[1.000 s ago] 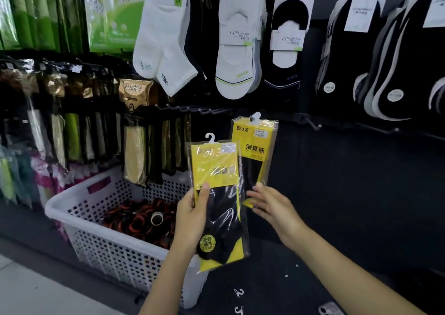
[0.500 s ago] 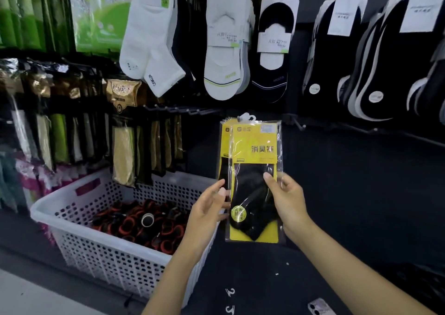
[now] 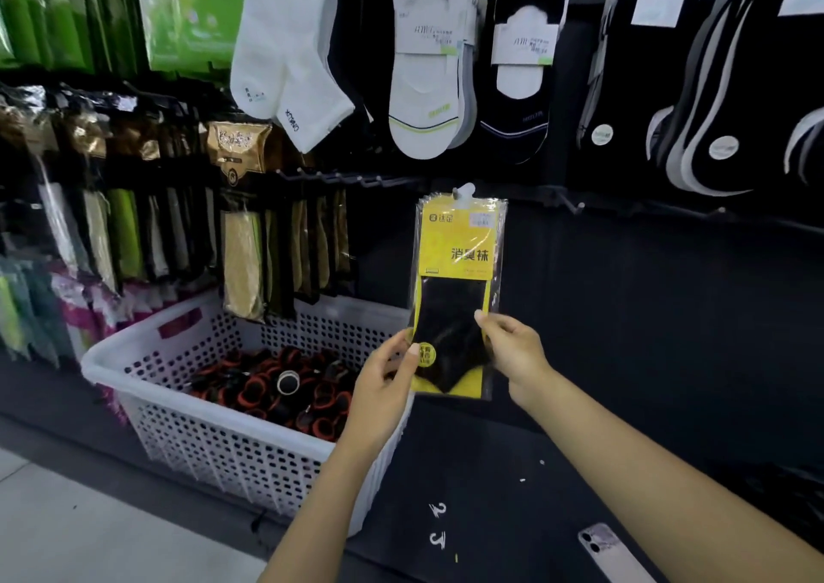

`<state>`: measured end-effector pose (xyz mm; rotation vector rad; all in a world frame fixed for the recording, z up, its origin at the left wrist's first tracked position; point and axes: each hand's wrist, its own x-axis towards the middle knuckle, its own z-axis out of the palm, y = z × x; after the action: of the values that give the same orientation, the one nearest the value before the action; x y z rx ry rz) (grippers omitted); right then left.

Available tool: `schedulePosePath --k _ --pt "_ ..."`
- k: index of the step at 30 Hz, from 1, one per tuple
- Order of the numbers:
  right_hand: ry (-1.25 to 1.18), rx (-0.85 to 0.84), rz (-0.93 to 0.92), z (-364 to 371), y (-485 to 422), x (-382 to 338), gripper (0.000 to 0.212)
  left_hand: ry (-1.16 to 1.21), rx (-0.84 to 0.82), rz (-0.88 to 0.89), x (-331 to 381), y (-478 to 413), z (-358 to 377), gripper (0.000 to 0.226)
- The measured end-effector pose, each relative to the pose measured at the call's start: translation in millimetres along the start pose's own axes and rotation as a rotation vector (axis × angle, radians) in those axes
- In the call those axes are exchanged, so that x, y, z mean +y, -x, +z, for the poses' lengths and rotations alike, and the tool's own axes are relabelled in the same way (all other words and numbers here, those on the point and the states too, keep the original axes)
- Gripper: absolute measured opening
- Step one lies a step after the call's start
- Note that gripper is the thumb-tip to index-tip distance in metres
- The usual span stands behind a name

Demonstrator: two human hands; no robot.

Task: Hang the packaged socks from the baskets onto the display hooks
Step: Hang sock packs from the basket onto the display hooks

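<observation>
The left hand (image 3: 383, 386) and right hand (image 3: 512, 350) are each pinching a lower edge of the yellow sock packs (image 3: 459, 266), holding them upright just under the display hooks (image 3: 374, 180), seemingly not yet hung, while the white basket (image 3: 214, 431) is keeping more items waiting.

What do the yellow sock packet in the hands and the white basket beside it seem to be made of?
The sock packet: a clear, glossy plastic sleeve, judging by glare streaks and crinkled edges, over a matte yellow card, probably paper. Its hanger hook looks like white moulded plastic. The basket: rigid white plastic, fairly matte, with moulded rows of holes in its walls.
</observation>
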<state>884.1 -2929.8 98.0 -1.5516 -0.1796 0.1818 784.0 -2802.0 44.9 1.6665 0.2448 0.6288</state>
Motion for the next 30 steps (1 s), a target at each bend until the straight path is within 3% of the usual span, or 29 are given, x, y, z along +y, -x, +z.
schedulePosePath --k 6,10,13,17,21,25,30 --pt "0.218 -0.012 0.095 -64.2 35.3 56.1 0.031 -0.19 -0.113 -0.103 -23.5 27.2 11.7 0.047" --pt "0.3 -0.04 0.216 -130.9 80.9 109.6 0.026 -0.457 -0.341 -0.101 -50.8 69.9 42.0 0.062" --pt "0.337 -0.006 0.376 -182.2 120.8 154.9 0.027 -0.533 -0.522 -0.149 -74.6 107.9 70.4 0.068" --pt "0.464 0.033 0.453 -242.4 166.7 205.3 0.031 -0.648 -0.755 -0.225 -109.4 163.8 115.3 0.069" --pt "0.526 0.097 0.556 -283.4 198.6 240.8 0.034 -0.561 -0.823 -0.531 -140.9 221.0 148.7 0.075" --pt "0.565 -0.039 0.781 -298.1 216.3 267.6 0.032 -0.436 -0.774 -0.912 -163.5 260.1 161.7 0.076" --pt "0.366 -0.015 0.864 -285.8 215.5 283.2 0.026 -0.331 -0.835 -1.079 -183.6 282.8 158.5 0.062"
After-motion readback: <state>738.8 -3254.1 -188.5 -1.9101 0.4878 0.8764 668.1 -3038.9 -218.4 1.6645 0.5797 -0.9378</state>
